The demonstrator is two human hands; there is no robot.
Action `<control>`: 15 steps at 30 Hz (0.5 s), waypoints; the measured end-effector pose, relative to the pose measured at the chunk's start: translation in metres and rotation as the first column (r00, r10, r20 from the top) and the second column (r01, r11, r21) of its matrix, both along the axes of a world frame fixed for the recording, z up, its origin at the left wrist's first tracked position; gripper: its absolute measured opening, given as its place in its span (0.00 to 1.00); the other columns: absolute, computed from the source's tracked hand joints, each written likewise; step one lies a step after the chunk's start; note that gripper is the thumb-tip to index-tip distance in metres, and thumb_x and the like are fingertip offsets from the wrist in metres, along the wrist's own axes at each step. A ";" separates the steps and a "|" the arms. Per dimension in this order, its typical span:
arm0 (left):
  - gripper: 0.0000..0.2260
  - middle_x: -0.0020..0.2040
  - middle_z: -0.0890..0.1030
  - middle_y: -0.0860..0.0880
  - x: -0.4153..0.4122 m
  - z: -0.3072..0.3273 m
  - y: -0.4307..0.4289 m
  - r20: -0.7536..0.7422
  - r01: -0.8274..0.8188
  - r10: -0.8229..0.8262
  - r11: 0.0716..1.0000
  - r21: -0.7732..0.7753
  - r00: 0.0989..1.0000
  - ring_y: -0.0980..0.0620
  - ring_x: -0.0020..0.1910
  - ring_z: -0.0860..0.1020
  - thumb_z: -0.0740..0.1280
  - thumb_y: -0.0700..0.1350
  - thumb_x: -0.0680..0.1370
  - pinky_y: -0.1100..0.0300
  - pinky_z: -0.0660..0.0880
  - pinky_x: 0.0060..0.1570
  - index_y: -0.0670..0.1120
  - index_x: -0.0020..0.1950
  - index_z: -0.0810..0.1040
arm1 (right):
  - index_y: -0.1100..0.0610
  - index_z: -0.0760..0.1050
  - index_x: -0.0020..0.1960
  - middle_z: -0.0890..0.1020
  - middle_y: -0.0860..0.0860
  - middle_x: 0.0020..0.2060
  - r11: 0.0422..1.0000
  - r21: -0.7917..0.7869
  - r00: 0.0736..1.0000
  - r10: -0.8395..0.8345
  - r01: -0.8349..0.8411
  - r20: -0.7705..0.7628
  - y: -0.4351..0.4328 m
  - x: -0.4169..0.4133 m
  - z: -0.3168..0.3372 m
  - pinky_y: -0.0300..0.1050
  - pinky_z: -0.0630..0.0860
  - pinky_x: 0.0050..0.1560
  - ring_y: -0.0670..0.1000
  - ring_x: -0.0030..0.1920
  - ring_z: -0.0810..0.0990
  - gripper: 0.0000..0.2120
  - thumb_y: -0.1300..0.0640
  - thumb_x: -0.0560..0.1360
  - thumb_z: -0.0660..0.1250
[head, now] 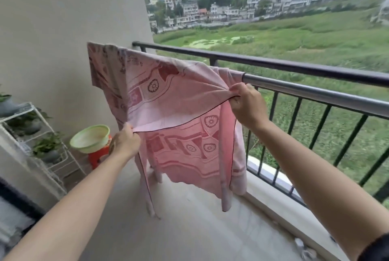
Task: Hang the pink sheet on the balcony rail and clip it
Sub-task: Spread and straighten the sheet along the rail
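A pink sheet (168,96) with a darker flower-and-band pattern hangs draped over the silver bar (315,92) that runs just inside the dark balcony rail (294,66). Its folds hang down toward the floor. My left hand (126,140) pinches the sheet's dark-trimmed edge at the lower left. My right hand (246,104) grips the same edge higher up, close under the silver bar. The edge is stretched between both hands. Pale clips (305,250) lie on the floor ledge at the bottom right, blurred.
A pale green basin (90,138) sits on a red stool (99,155) by the wall. At the left stands a white wire rack (52,155) with potted plants (46,144). The beige wall (73,18) closes the balcony's left end. Dark vertical rail bars (345,144) run along the right.
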State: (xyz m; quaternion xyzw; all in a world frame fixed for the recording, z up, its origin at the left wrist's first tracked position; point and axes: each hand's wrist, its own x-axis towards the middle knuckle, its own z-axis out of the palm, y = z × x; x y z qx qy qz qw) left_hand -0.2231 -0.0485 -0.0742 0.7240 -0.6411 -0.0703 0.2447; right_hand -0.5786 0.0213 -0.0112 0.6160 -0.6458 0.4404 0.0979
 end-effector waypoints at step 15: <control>0.04 0.51 0.81 0.45 0.001 -0.059 0.042 0.183 0.263 -0.295 0.948 0.179 0.938 0.42 0.53 0.79 0.63 0.44 0.75 0.56 0.72 0.44 0.49 0.46 0.77 | 0.53 0.72 0.65 0.71 0.53 0.58 0.953 0.283 0.900 -0.030 -0.105 0.435 0.021 0.007 -0.061 0.51 0.73 0.65 0.50 0.57 0.74 0.23 0.57 0.71 0.70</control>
